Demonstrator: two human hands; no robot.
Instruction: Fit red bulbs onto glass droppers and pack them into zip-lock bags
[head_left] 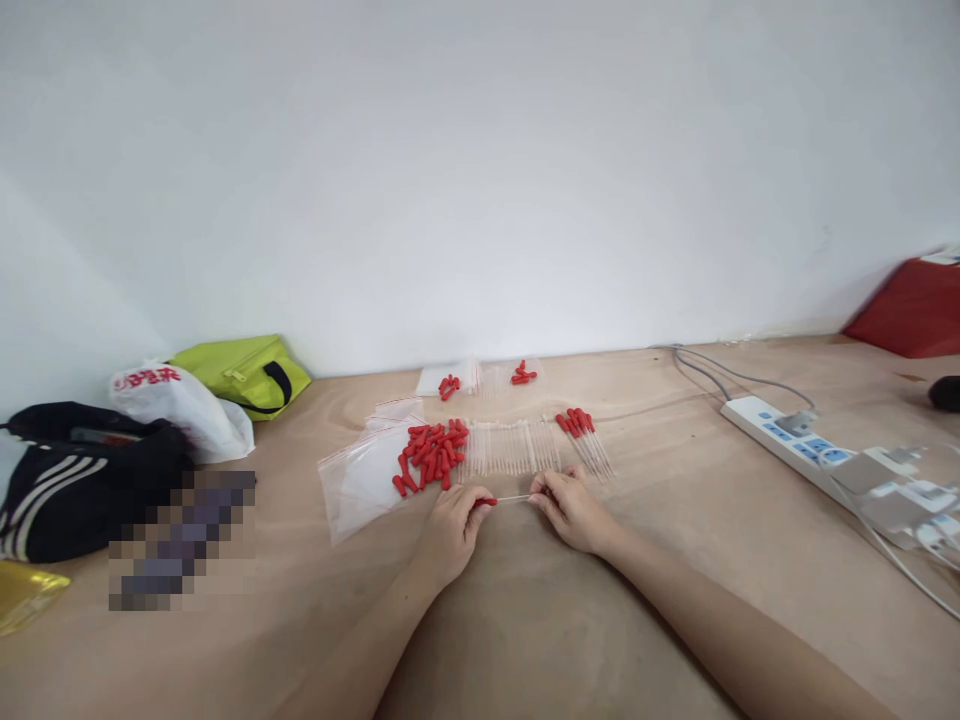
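My left hand [456,522] pinches a red rubber bulb [489,501]. A thin clear dropper tube [514,498] runs from the bulb to my right hand [571,508], whose fingers are closed on its other end. How far the tube sits in the bulb is hidden by my fingers. Just beyond my left hand lies a pile of loose red bulbs [431,455], partly on clear zip bags [367,475]. A row of bare clear tubes [514,447] stretches to the right of the pile. Beyond my right hand several droppers with red bulbs fitted [581,432] lie side by side.
Near the wall are two small bags with red bulbs [448,386] [523,374]. At left are a yellow-green bag [240,370], a white plastic bag [176,410] and a black bag [90,480]. A power strip [784,440] with plugs and cables lies right. A red bag [911,305] stands far right.
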